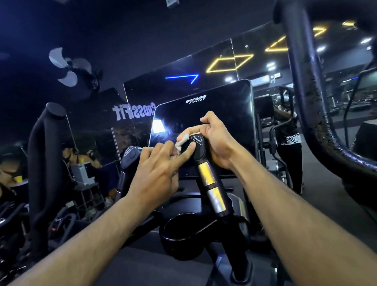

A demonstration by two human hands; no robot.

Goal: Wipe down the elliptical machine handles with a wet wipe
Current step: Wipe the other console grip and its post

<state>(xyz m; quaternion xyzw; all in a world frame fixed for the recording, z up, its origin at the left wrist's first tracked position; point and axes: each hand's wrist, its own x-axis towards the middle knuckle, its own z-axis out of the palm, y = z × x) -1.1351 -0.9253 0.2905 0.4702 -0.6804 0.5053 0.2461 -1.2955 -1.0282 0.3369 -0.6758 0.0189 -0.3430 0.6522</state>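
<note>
While the right hand (215, 143) is gripping the handle (205, 168) top, the left hand (156, 174) is pinching the wipe (182, 141) there; long handles seem left.

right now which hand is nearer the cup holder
Left. The left hand is above and just left of the cup holder, fingers on the wipe. The right hand is higher up, gripping the top of the handle.

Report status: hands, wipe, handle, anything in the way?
Right hand grips the handle top. Left hand pinches the wet wipe against it, index finger on the cap. Nothing blocking.
</note>
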